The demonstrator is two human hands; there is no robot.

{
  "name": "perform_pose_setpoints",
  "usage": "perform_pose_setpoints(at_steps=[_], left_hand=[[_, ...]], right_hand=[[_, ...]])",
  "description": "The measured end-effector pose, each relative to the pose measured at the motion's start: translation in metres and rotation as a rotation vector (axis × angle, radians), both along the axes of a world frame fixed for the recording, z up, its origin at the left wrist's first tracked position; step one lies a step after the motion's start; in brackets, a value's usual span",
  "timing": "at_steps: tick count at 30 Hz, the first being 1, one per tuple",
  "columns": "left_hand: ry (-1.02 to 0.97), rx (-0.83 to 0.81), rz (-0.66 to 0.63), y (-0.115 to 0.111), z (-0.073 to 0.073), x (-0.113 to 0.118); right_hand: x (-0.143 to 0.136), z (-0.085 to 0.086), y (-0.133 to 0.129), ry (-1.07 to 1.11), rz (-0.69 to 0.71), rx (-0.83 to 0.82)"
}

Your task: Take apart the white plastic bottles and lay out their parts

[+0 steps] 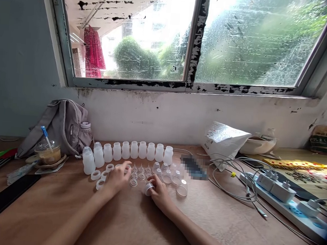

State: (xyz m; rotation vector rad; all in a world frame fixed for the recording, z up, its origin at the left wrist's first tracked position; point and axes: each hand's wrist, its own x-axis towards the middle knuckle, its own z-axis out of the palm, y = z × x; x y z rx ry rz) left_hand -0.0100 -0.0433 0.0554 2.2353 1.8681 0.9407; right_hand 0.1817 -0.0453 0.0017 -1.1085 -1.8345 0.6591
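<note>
No text, label, brand or number can be read. A shiny white plastic bag [226,140], beyond the right grip [160,193] and well off to its right, carries small dark marks on its lower left face, too small to make out. Farther right of that grip, a brown, paper-like package [323,143] has a dark green patch with pale marks, too blurred to read.

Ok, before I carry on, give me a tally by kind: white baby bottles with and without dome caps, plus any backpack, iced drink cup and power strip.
Dome-capped baby bottles: 2
Uncapped baby bottles: 8
Backpack: 1
Iced drink cup: 1
Power strip: 1
Total: 13
</note>
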Motion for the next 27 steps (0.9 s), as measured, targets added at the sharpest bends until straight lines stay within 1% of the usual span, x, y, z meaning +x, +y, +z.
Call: perform_pose_setpoints(at_steps=[1, 3, 5, 6, 8, 10, 13, 15, 17, 18, 20, 21, 22, 24, 27], left_hand=[[0.055, -0.002, 0.103, 0.013, 0.004, -0.01], [0.143, -0.028, 0.266, 0.038, 0.01, -0.03], [0.226, -0.057, 0.388, 0.058, 0.014, -0.047], [0.255, -0.068, 0.42, 0.065, 0.016, -0.054], [0.28, -0.072, 0.456, 0.074, 0.017, -0.062], [0.286, -0.06, 0.47, 0.077, 0.018, -0.064], [0.307, -0.028, 0.47, 0.074, 0.019, -0.059], [0.321, 0.02, 0.461, 0.067, 0.022, -0.053], [0.324, 0.164, 0.431, 0.056, 0.026, -0.045], [0.316, 0.277, 0.401, 0.049, 0.029, -0.04], [0.272, 0.492, 0.297, 0.031, 0.033, -0.03], [0.235, 0.556, 0.228, 0.021, 0.034, -0.024], [0.195, 0.582, 0.143, 0.012, 0.034, -0.018], [0.137, 0.545, -0.028, -0.007, 0.03, -0.006], [0.138, 0.494, -0.212, -0.029, 0.015, 0.008]], right_hand=[[0.001, 0.0, 0.0, 0.017, 0.013, -0.032], [0.001, 0.001, -0.001, 0.044, 0.036, -0.082], [0.002, 0.003, -0.003, 0.06, 0.04, -0.095], [0.002, 0.004, -0.004, 0.065, 0.042, -0.097], [0.002, 0.005, -0.005, 0.068, 0.057, -0.107], [0.003, 0.006, -0.006, 0.073, 0.074, -0.127], [0.004, 0.007, -0.007, 0.092, 0.063, -0.126], [0.005, 0.009, -0.009, 0.109, 0.053, -0.118], [0.006, 0.013, -0.011, 0.124, 0.068, -0.127], [0.007, 0.014, -0.011, 0.135, 0.088, -0.149], [0.009, 0.017, -0.012, 0.19, 0.137, -0.226], [0.009, 0.019, -0.013, 0.242, 0.163, -0.274], [0.01, 0.02, -0.013, 0.307, 0.186, -0.319], [0.01, 0.023, -0.012, 0.446, 0.217, -0.384], [0.013, 0.029, -0.011, 0.552, 0.242, -0.42]])
